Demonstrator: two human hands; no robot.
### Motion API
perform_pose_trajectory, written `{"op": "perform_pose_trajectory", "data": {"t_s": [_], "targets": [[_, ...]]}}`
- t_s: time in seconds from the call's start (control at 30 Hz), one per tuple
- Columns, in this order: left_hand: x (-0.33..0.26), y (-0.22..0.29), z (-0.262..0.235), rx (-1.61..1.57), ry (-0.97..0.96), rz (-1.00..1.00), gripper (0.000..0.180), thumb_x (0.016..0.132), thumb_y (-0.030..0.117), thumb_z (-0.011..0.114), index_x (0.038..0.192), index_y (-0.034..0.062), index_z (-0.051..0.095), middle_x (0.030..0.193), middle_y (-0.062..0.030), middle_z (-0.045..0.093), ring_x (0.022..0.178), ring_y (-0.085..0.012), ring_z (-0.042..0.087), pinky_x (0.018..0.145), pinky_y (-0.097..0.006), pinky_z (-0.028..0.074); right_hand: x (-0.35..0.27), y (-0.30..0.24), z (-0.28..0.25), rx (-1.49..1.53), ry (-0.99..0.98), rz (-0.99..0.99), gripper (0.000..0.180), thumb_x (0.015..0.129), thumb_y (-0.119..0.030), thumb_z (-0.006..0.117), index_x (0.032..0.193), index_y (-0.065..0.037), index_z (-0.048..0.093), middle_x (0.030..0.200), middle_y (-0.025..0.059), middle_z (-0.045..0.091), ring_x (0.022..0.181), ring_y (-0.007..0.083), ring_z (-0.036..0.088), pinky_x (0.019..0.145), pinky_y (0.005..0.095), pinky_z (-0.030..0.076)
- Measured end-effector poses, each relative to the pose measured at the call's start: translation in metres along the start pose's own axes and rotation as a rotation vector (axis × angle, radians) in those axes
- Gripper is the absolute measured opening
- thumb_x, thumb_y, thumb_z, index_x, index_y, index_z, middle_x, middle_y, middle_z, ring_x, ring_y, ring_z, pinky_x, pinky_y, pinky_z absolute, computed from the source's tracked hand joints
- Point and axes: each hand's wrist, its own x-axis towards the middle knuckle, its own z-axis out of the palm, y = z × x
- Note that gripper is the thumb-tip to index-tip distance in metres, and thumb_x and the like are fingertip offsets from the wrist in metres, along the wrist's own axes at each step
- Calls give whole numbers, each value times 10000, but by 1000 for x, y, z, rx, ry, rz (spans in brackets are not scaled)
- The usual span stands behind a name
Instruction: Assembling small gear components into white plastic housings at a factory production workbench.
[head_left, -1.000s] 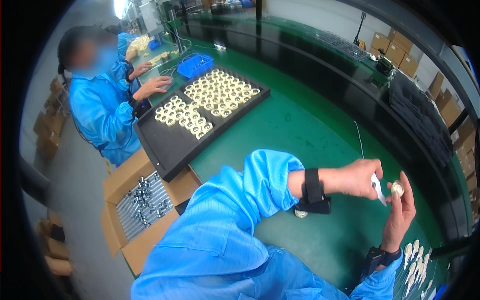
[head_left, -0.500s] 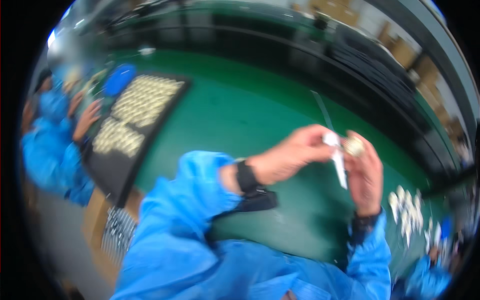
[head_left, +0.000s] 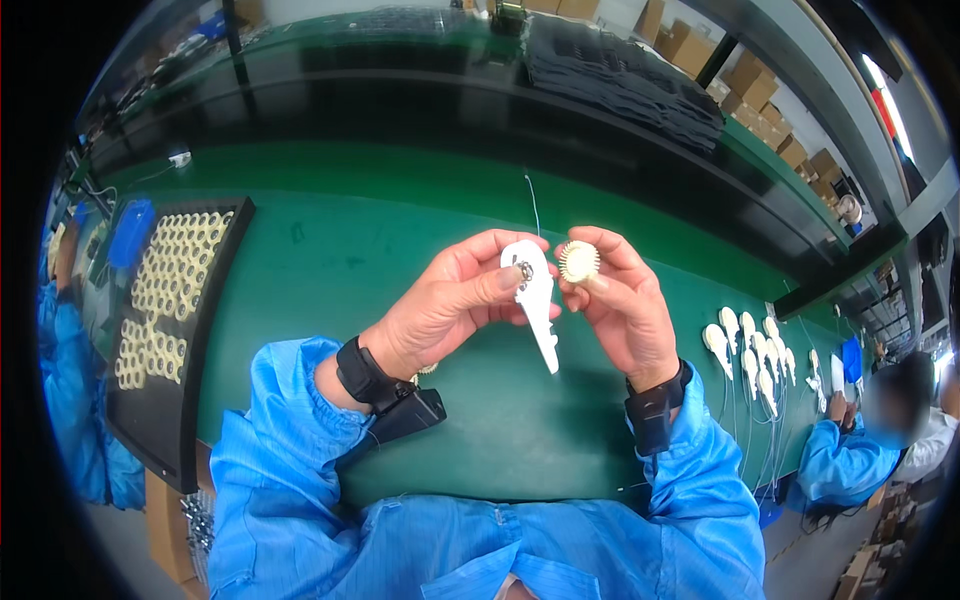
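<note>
My left hand (head_left: 450, 305) grips a flat white plastic piece (head_left: 535, 300) with a small metal ring near its top and a long tail pointing down. My right hand (head_left: 620, 300) pinches a small round cream ribbed wheel (head_left: 578, 261) between thumb and fingers, right beside the top of the white piece. Both hands are raised above the green bench (head_left: 360, 240). Each wrist wears a black strap; the sleeves are blue.
A black tray (head_left: 170, 400) with several cream rings lies at the left, a blue bin (head_left: 132, 232) behind it. Several white pieces with wires (head_left: 755, 350) lie at the right. People in blue sit at both sides. Dark trays (head_left: 620, 70) are stacked at the back.
The view has swung right, so the black tray now sits at the far left. My hands stay together with the white piece and the wheel, now in the middle of the picture.
</note>
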Motion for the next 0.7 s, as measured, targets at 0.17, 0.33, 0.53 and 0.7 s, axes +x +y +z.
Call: {"op": "perform_pose_trajectory", "data": {"t_s": [0.17,0.33,0.53,0.7], "targets": [[-3,-4,-6,-171,-119,-29,529,893,339,648,1269,0,494,1099,-124,626,904,-246,659,842,-361,540,-4,-2,5,-849,73,-334,368,812,-25,696,1167,3,600,987,68,573,830,124,565,715,243,486],[1,-5,-6,-371,-311,-59,570,870,310,668,1286,-40,497,1130,-142,615,923,-240,647,847,-370,533,-11,-9,11,-828,-35,-351,408,836,-31,688,1229,7,584,1059,83,541,911,137,571,756,253,513],[-3,-8,-6,-281,-209,-57,561,886,286,648,1316,-31,476,1156,-127,620,976,-239,644,920,-379,508,-13,-7,15,-711,-149,-354,477,874,15,620,1335,1,499,1222,134,509,1015,160,572,852,274,525],[-4,-11,0,-245,-114,-64,659,831,295,717,1308,-74,450,1127,-157,616,949,-287,659,885,-382,529,-14,-8,15,-798,-26,-313,488,879,-15,626,1337,30,462,1280,186,519,977,159,603,791,272,518]]}}
